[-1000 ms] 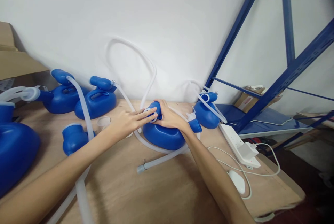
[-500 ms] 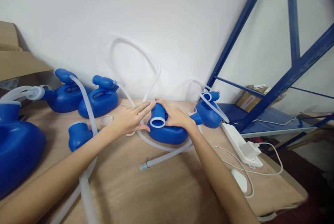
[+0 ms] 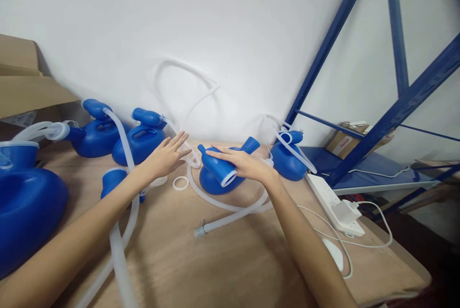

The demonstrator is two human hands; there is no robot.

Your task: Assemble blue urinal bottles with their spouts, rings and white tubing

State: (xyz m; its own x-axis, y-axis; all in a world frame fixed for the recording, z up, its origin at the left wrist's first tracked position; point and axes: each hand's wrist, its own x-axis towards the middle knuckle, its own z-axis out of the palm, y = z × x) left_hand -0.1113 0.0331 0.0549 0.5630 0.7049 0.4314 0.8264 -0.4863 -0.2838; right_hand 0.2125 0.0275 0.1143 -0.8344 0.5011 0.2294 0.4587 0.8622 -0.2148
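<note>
A blue plastic urinal bottle (image 3: 212,186) lies on the table in front of me, its neck pointing to the back right. On top of it sits a blue mouthpiece (image 3: 221,169) with a white-rimmed opening facing me. My right hand (image 3: 239,160) lies over this mouthpiece, fingers stretched across it; its thumb is hidden. To the left, my left hand (image 3: 168,154) is open in the air with fingers spread, holding nothing. A white ring (image 3: 180,183) lies on the table between the hands. A clear hose (image 3: 223,222) curves around the bottle, its end fitting toward me.
More blue bottles with hoses stand at left (image 3: 32,212) and back right (image 3: 289,162). A loose blue mouthpiece (image 3: 113,181) lies under my left forearm. A power strip (image 3: 332,202) with cables runs along the right side, beside a blue metal rack (image 3: 398,102). Cardboard (image 3: 32,90) stands at far left.
My left hand has drawn back left, away from the bottle, uncovering the white ring. The bottle and its mouthpiece have turned, and my right hand now lies flatter over the mouthpiece.
</note>
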